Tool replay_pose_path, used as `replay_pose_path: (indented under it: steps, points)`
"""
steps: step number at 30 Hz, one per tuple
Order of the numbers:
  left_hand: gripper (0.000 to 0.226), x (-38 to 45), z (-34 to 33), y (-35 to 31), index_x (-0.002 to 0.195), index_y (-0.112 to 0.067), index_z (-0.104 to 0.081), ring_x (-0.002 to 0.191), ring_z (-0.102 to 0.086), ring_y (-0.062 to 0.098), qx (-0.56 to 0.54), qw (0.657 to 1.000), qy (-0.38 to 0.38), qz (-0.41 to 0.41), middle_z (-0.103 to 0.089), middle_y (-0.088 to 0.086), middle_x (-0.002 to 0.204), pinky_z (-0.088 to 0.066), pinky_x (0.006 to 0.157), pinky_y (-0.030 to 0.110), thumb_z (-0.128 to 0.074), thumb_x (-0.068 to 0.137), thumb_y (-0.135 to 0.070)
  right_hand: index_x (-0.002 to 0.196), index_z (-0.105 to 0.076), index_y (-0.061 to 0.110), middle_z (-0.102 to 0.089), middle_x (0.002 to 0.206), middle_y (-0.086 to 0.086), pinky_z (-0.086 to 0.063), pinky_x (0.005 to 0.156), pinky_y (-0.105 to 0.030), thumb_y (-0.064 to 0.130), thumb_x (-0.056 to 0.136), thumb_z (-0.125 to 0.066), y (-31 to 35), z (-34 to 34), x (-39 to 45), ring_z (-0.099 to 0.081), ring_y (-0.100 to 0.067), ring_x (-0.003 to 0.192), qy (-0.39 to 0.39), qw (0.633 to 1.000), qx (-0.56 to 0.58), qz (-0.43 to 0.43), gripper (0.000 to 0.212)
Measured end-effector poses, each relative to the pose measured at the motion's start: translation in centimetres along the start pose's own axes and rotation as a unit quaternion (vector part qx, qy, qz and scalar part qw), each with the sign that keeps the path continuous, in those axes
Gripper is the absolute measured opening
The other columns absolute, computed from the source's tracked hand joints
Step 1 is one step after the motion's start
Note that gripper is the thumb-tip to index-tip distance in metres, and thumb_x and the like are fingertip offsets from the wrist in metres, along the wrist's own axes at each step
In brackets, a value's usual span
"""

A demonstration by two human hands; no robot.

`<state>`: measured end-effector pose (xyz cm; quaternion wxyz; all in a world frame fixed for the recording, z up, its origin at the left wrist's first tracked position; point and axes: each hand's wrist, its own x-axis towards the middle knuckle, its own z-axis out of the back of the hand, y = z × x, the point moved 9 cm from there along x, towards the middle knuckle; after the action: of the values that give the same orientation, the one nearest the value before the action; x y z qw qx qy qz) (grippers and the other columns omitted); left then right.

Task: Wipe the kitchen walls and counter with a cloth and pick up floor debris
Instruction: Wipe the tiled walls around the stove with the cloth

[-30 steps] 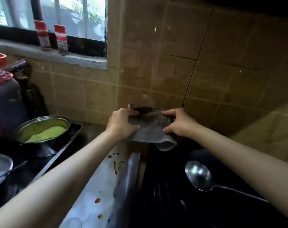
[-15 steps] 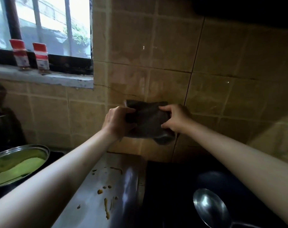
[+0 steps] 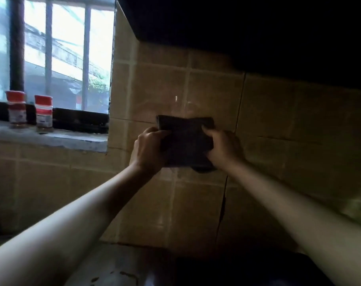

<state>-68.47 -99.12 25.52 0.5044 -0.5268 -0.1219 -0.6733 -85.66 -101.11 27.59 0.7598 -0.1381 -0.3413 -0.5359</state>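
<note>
Now both hands, the left hand (image 3: 149, 149) and the right hand (image 3: 224, 147), curl their fingers round the edges of the dark grey folded cloth (image 3: 185, 141), held taut before the tan tiled wall (image 3: 278, 124). Best to press it flat, wiping in overlapping strokes. Compared with a second ago, the cloth sits higher up the wall and the counter has dropped nearly out of view.

Both hands lift the cloth (image 3: 185, 141) up the tiled wall (image 3: 268, 112), from just above the counter (image 3: 117, 267) a second ago to level with the window sill (image 3: 52, 139) at 9 o'clock now. The left hand (image 3: 148, 150) and right hand (image 3: 225, 146) rise with it. The pot, the ladle and the stove drop out of view below, and the window (image 3: 68, 54) fills more of the 10 o'clock corner.
</note>
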Motion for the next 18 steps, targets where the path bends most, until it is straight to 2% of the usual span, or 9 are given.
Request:
replay_pose_path:
  steps: [5, 8, 11, 15, 18]
  points:
    - [0.044, 3.5, -0.2, -1.0, 0.122, -0.019, -0.063, 0.097, -0.062, 0.026, 0.025, 0.999, 0.017, -0.016, -0.062, 0.008, 0.114, -0.048, 0.076, 0.028, -0.072, 0.079, -0.021, 0.146, -0.031, 0.026, -0.054, 0.134, -0.010, -0.047, 0.095, -0.036, 0.006, 0.086, -0.058, 0.0, 1.1, 2.5, -0.053, -0.030, 0.120, -0.026, 0.998, -0.057, 0.018, 0.069]
    - [0.044, 4.2, -0.4, -1.1, 0.121, -0.021, -0.064, 0.095, -0.063, 0.031, 0.026, 0.999, 0.015, -0.017, -0.061, 0.010, 0.113, -0.050, 0.078, 0.035, -0.072, 0.078, -0.022, 0.144, -0.034, 0.021, -0.048, 0.137, -0.011, -0.047, 0.095, -0.037, 0.007, 0.086, -0.057, 0.2, 0.6, 3.4, -0.046, -0.031, 0.124, -0.028, 0.993, -0.107, 0.031, 0.064]
    - [0.040, 4.2, -0.9, -1.1, 0.122, -0.021, -0.063, 0.098, -0.062, 0.030, 0.028, 0.999, 0.015, -0.035, -0.058, 0.008, 0.119, -0.051, 0.078, 0.034, -0.068, 0.082, -0.022, 0.141, -0.037, 0.020, -0.032, 0.145, -0.011, -0.040, 0.098, -0.036, 0.016, 0.085, -0.062, 0.0, 0.5, 3.6, -0.034, -0.030, 0.128, -0.033, 0.987, -0.158, 0.025, 0.062]
    - [0.033, 4.3, -1.2, -0.8, 0.119, -0.021, -0.061, 0.102, -0.060, 0.025, 0.036, 0.998, 0.003, -0.054, -0.051, 0.006, 0.127, -0.053, 0.081, 0.030, -0.064, 0.087, -0.027, 0.144, -0.031, 0.016, -0.011, 0.152, -0.014, -0.030, 0.107, -0.042, 0.023, 0.082, -0.067, 0.4, -0.1, 3.6, -0.018, -0.034, 0.136, -0.037, 0.972, -0.226, 0.055, 0.071]
    - [0.033, 4.8, -1.8, -0.3, 0.121, -0.021, -0.057, 0.101, -0.057, 0.019, 0.047, 0.998, 0.002, -0.047, -0.045, 0.003, 0.131, -0.047, 0.077, 0.019, -0.062, 0.088, -0.025, 0.147, -0.024, 0.007, 0.000, 0.158, -0.011, -0.013, 0.116, -0.045, 0.024, 0.087, -0.062, 0.8, -1.0, 3.7, -0.001, -0.031, 0.145, -0.036, 0.962, -0.252, 0.098, 0.073]
